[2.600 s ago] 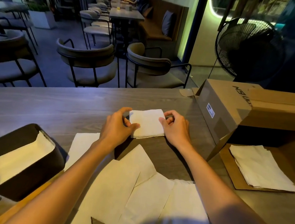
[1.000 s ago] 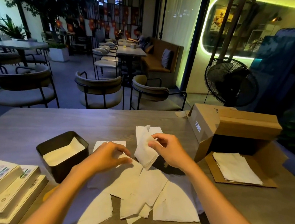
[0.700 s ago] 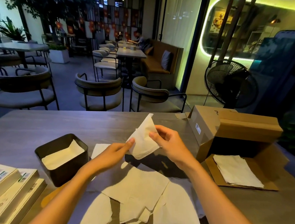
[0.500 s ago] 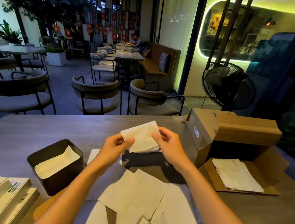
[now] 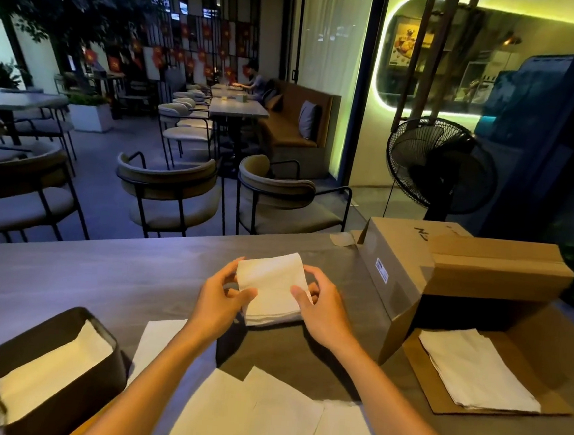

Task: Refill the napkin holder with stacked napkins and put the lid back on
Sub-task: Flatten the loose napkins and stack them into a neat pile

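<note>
Surface [image 5: 85, 270] of grey wood grain carries everything here. Largest on it is the cardboard box [image 5: 464, 265] at the right, lying open on its side with a flat pile of napkins [image 5: 479, 369] on its lowered flap. At the near left stands the dark napkin holder [image 5: 49, 380], open-topped and only partly filled; no lid is visible. Loose unfolded napkins [image 5: 256, 417] lie spread along the near edge, between the forearms.

Smaller, at the centre, is the folded napkin stack [image 5: 272, 295], resting on the surface well apart from the holder. The left hand [image 5: 219, 301] pinches its left side, thumb on top, and the right hand [image 5: 323, 309] grips its right side likewise; the top sheet bows upward at the far edge.

The step looks like squaring the stack before it goes in. To do it well, I would press the bowed sheet flat, tap the edges even against the surface, then carry the stack with both hands clamped at opposite sides, so no sheet slides, and lower it level onto the napkins already inside the holder
</note>
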Available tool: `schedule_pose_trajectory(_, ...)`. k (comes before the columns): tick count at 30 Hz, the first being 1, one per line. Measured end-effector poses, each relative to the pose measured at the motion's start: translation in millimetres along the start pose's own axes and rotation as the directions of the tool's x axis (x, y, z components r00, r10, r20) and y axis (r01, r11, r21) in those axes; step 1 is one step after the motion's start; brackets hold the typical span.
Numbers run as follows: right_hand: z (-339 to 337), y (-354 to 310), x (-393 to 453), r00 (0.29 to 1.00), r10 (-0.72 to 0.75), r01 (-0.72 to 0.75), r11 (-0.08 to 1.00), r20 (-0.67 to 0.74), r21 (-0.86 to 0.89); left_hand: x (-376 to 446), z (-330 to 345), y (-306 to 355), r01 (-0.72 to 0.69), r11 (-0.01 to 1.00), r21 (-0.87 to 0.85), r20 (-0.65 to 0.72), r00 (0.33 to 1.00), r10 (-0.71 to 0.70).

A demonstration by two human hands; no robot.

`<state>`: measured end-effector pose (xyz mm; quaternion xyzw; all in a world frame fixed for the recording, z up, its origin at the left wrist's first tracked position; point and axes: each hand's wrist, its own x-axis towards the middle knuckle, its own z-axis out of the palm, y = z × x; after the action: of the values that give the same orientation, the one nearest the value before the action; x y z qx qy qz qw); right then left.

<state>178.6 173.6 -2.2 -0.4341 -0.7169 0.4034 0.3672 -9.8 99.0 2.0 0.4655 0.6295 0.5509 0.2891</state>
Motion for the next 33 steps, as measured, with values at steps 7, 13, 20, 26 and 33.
schedule_pose_trajectory(7, 6, 15, 15, 0.996, 0.002, -0.021, 0.978, -0.091, -0.208, 14, 9, -16, 0.023, 0.997, 0.068, 0.007, 1.000, -0.023)
schedule_pose_trajectory(13, 12, 28, 21, 0.996, 0.022, -0.057, 0.915, -0.091, -0.399, 18, 11, -26, -0.003, 0.984, 0.178, 0.002, 1.000, 0.002)
schedule_pose_trajectory(20, 7, 25, 15, 0.995, -0.009, -0.036, 0.885, -0.095, -0.464, 27, 10, -33, -0.074, 0.938, 0.338, 0.016, 0.997, 0.072)
schedule_pose_trajectory(26, 6, 24, 12, 0.995, -0.045, -0.005, 0.874, -0.091, -0.486, 29, 8, -43, -0.207, 0.839, 0.504, 0.091, 0.978, 0.186)
schedule_pose_trajectory(33, 3, 7, -3, 0.991, -0.115, 0.057, 0.831, -0.071, -0.553, 6, -6, -30, -0.297, 0.814, 0.499, 0.095, 0.952, 0.289)
